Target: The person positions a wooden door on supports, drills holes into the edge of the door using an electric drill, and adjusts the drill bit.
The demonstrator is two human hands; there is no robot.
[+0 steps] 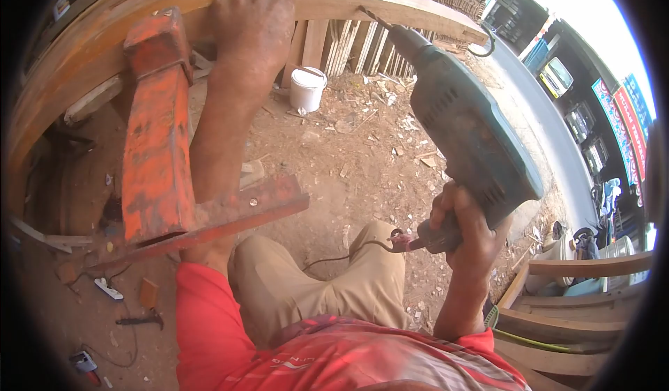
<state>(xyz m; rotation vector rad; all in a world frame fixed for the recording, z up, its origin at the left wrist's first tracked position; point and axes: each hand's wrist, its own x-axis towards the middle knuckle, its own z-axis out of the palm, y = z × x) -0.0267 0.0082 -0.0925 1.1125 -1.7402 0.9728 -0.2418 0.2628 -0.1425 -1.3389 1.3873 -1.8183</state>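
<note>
My right hand (465,227) is wrapped round the handle of a teal electric drill (477,129), tilted up and to the left. Its long twist bit (376,19) reaches the side face of a long wooden beam (418,13); I cannot tell whether the tip has entered the wood. My left hand (254,14) is closed over the beam's upper edge, left of the bit. Beside my left forearm stands an orange metal clamp-like stand (159,161) with worn paint. A dark cord (334,257) runs from the drill's handle across my lap.
A white bucket (307,89) stands on the dirt floor amid wood chips. Wood slats (352,46) lean behind the beam. A hammer (141,319) and a white power strip (108,288) lie at lower left. A wooden frame (557,328) is at lower right, with a road (540,105) beyond.
</note>
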